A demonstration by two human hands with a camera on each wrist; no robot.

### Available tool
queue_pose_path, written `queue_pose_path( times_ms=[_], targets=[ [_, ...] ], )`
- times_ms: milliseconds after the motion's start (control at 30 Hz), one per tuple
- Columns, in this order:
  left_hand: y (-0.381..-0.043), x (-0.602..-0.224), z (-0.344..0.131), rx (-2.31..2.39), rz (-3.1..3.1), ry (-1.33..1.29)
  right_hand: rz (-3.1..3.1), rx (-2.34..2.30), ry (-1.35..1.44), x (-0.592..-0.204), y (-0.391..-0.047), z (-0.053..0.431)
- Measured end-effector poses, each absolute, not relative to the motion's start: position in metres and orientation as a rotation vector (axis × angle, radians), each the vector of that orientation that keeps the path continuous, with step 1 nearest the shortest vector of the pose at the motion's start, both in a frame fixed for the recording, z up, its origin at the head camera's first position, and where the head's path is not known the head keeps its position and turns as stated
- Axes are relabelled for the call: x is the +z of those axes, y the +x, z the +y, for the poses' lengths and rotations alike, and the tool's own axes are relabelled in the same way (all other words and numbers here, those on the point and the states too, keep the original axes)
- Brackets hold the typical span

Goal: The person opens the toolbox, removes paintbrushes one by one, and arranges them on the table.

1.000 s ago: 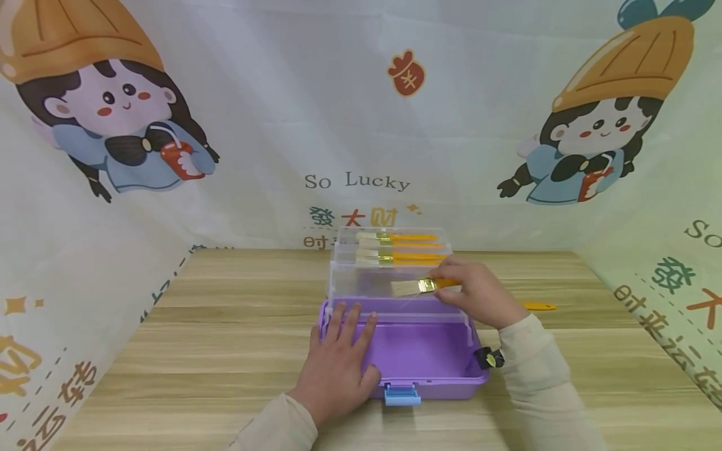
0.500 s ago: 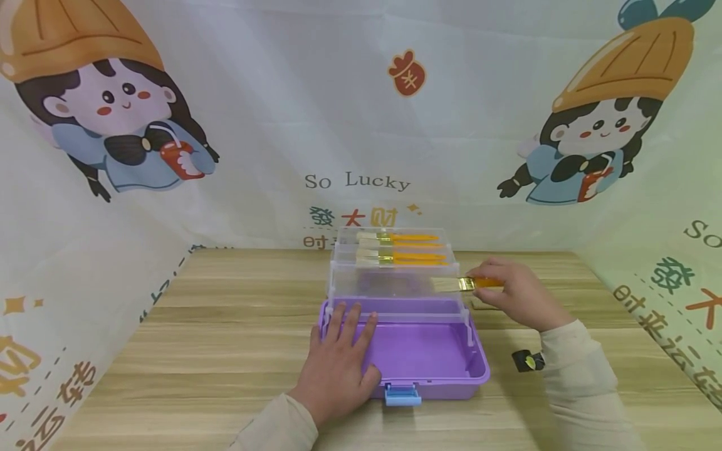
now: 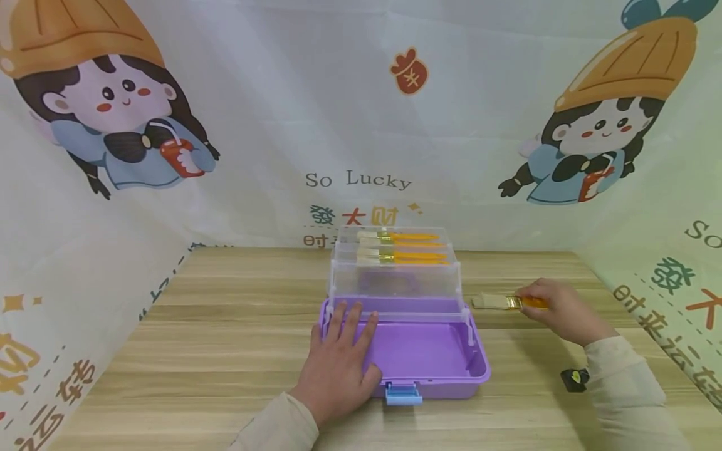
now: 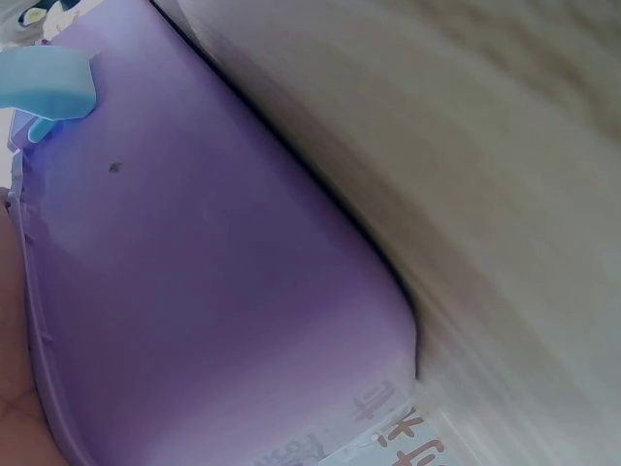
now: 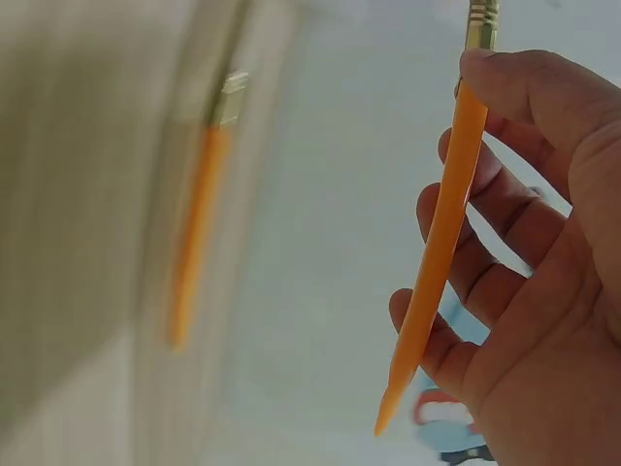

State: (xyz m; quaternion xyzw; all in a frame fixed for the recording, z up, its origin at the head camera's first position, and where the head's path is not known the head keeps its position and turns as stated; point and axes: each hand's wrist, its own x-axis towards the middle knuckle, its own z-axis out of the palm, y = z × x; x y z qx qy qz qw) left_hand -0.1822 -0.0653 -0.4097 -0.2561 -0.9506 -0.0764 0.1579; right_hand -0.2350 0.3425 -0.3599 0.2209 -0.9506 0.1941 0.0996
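Note:
My right hand (image 3: 564, 310) pinches a flat paintbrush (image 3: 514, 302) near its metal ferrule. Its bristles point left, and in the right wrist view the orange handle (image 5: 441, 233) slants across the curled fingers. A second paintbrush (image 5: 199, 233) lies on the table beyond; in the head view the held brush and hand mostly hide it. My left hand (image 3: 338, 369) rests with fingers extended over the left side of a purple toolbox (image 3: 451, 391), its thumb near the front rim. Raised clear trays (image 3: 395, 285) stand open at the box's back, with several orange-handled paintbrushes (image 3: 417, 258) in the upper two.
A light blue latch (image 3: 403, 396) hangs from the toolbox's front. The wood-grain table (image 3: 237, 300) spreads out on both sides of it. Printed cloth (image 3: 361, 113) walls in the back and the sides.
My right hand has carried the paintbrush rightward from in front of the clear trays, past the toolbox, and lower toward the table. My left hand stays in place.

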Motion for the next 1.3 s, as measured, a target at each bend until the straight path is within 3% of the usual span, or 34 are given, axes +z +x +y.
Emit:
queue_pose_path(
  times_ms=[500, 1300],
  targets=[
    [-0.183, -0.41, -0.065, -0.219, -2.701, -0.74, -2.993, 0.645, 0.606, -0.403, -0.259, 0.354],
    [-0.182, -0.41, -0.065, -0.219, -2.682, -0.741, -3.055, 0.573, 0.596, -0.406, -0.272, 0.35]
  ],
)
